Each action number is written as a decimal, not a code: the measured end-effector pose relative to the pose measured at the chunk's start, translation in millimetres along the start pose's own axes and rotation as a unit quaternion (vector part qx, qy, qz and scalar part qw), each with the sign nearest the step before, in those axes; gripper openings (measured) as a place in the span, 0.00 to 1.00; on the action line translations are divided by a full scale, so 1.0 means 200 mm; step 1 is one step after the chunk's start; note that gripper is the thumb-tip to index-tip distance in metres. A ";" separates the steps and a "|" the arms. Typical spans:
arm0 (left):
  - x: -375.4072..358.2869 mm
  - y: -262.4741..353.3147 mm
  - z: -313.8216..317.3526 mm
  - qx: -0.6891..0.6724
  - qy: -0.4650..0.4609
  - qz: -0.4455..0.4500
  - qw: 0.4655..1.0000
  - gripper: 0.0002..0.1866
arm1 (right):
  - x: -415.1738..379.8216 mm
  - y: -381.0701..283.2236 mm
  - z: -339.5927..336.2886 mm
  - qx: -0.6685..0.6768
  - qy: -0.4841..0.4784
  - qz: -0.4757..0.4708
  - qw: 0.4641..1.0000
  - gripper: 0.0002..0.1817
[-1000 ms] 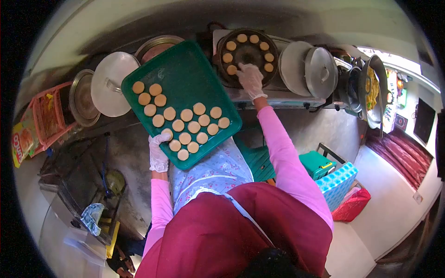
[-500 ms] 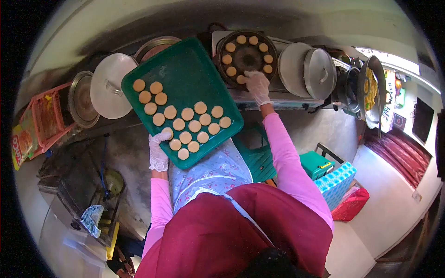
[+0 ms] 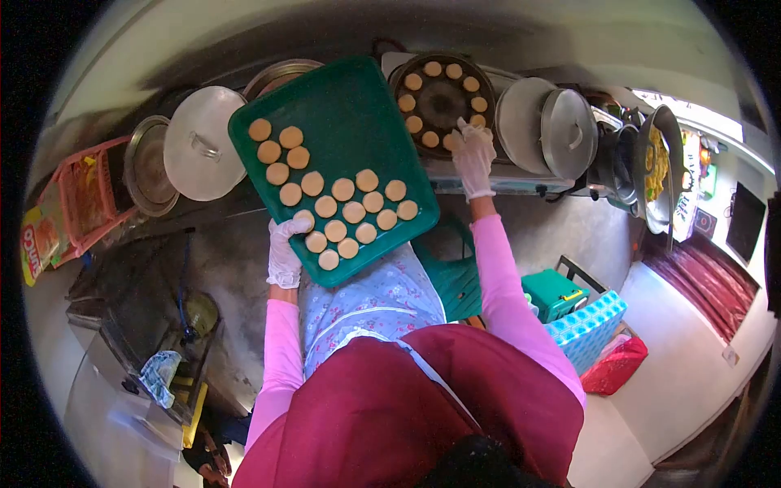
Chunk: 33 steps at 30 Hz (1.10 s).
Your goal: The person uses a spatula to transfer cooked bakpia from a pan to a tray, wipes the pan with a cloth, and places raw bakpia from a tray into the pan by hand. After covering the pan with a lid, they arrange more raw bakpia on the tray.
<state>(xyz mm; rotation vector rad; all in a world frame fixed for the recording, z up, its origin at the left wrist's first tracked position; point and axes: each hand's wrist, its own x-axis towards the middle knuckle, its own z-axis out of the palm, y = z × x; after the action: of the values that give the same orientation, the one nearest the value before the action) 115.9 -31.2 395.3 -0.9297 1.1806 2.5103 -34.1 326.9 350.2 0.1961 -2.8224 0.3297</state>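
The person's left hand [image 3: 285,254], in a clear plastic glove, is gripping the lower-left edge of a green tray [image 3: 346,122] in the middle of the frame, fingers closed around the rim and thumb lying inside it, partly covering one of the dough discs. These pale, round dough discs [image 3: 354,211] are filling the tray's left side and lower part, while its upper right is showing bare green. At upper centre, a dark round griddle pan [image 3: 443,104] is sitting on a stove [image 3: 525,183] and holding more discs in a ring along its edge. The gloved right hand [image 3: 473,159] is reaching over the pan's lower-right rim, fingers bunched beside a disc; whether they are pinching anything is impossible to tell, since the hand is blocking the view. At upper right, a wok [image 3: 673,138] is holding yellow food [image 3: 656,154], blurred and too small to identify. At left, a pink basket [image 3: 69,224] is holding items that are hard to make out. The tray's top edge is hiding part of a round metal vessel [image 3: 281,71], and an aluminium lid [image 3: 189,122] is leaning left of the tray.
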 end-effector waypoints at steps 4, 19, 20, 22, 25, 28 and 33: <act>0.01 0.01 0.03 0.025 0.003 0.000 1.000 0.28 | -0.02 -0.50 -0.24 0.150 -0.111 -0.134 0.973 0.06; 0.02 -0.09 0.06 -0.015 -0.027 -0.001 1.000 0.31 | -0.16 -0.55 -0.15 0.266 -0.308 -0.090 0.909 0.14; 0.03 -0.09 0.05 -0.016 -0.034 -0.003 0.999 0.31 | -0.15 -0.54 -0.15 0.258 -0.314 -0.107 0.907 0.14; 0.00 -0.08 0.08 -0.006 -0.041 -0.003 0.999 0.31 | -0.14 -0.53 -0.14 0.260 -0.333 -0.122 0.898 0.13; -0.03 -0.08 0.10 -0.009 -0.045 -0.016 0.999 0.31 | -0.09 -0.53 -0.25 0.291 -0.427 -0.035 0.856 0.15; -0.04 -0.08 0.09 -0.006 -0.043 -0.015 0.999 0.31 | -0.06 -0.45 -0.30 0.336 -0.362 0.001 0.870 0.19; -0.09 -0.07 0.08 -0.009 -0.018 0.008 1.000 0.31 | 0.00 0.11 -0.19 0.348 -0.014 0.217 0.912 0.17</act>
<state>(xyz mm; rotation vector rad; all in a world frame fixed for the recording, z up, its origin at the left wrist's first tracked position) 128.7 -9.8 405.2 -0.8795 1.1619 2.5424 -27.4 357.9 381.3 -0.2941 -2.6181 1.4329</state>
